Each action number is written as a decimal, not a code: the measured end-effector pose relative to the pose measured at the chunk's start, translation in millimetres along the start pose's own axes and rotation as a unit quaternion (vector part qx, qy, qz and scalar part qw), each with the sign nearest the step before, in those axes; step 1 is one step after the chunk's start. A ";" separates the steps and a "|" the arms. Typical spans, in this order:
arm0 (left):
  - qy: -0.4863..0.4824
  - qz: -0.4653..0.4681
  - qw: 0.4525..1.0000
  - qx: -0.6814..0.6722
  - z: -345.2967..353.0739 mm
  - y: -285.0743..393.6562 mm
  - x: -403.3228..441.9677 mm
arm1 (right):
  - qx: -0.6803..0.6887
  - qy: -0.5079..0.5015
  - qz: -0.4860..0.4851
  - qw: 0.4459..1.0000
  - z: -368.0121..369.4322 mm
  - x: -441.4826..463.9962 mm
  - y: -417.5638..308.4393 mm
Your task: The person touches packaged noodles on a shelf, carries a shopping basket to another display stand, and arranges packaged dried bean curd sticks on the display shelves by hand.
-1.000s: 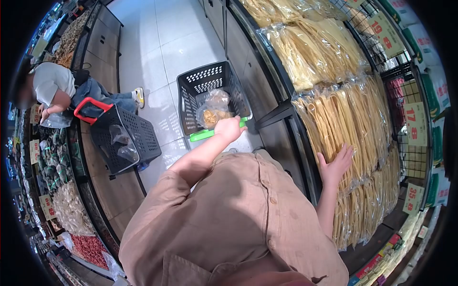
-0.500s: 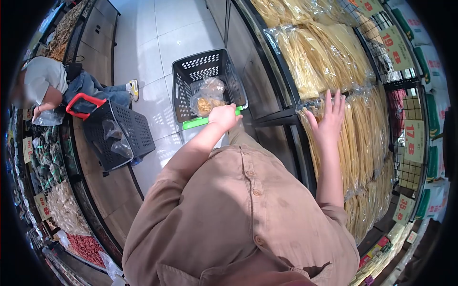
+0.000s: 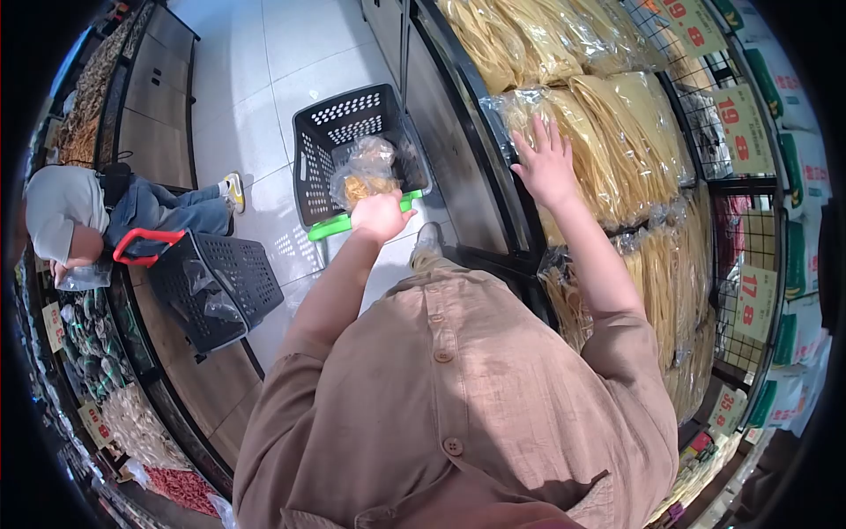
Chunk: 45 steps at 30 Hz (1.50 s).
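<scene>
My left hand (image 3: 381, 216) is closed round the green handle (image 3: 330, 227) of a dark grey shopping basket (image 3: 312, 176). Inside that basket lie clear plastic bags (image 3: 363, 183), one with orange-yellow contents. On the right, my right hand (image 3: 545, 165) has its fingers spread over a shelf of long, pale yellow dried goods in clear packs (image 3: 617, 132); it holds nothing, and whether it touches the pack is hard to tell. Below it are more packs of yellow strips (image 3: 665, 273).
At the left a person (image 3: 66, 212) bends over bins, holding a plastic bag. Beside them stands a dark basket (image 3: 251, 282) with a red handle. Price signs (image 3: 740, 132) hang on a wire rack at the right. Tiled floor (image 3: 238, 70) runs between the shelves.
My right hand has moved forward along the shelf, from the strip packs to the paler packs. My left hand keeps hold of the basket handle. The view has shifted, and my foot now shows.
</scene>
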<state>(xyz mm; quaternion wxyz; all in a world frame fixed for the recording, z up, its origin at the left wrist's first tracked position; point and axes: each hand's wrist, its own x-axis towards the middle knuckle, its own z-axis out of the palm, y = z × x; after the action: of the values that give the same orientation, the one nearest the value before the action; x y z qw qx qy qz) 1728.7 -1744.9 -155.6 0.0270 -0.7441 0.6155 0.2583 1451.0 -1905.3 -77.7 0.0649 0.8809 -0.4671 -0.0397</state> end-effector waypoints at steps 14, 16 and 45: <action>0.130 0.062 0.989 0.034 -50.9 -51.0 100.8 | 0.306 0.067 0.116 0.943 17.4 20.8 23.5; 0.107 0.049 0.992 0.050 -55.3 -55.5 111.7 | 0.330 0.103 0.141 0.928 16.2 27.8 23.6; -0.027 0.028 0.999 0.024 -110.0 -94.9 196.6 | 0.144 0.058 0.336 0.929 3.3 58.5 -32.2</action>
<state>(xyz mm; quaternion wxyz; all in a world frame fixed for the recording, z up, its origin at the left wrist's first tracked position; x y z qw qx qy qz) 1877.0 -1938.8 -168.9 0.0538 -0.7187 0.6409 0.2643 1509.8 -1936.1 -86.4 -0.0265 0.6731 -0.7318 0.1032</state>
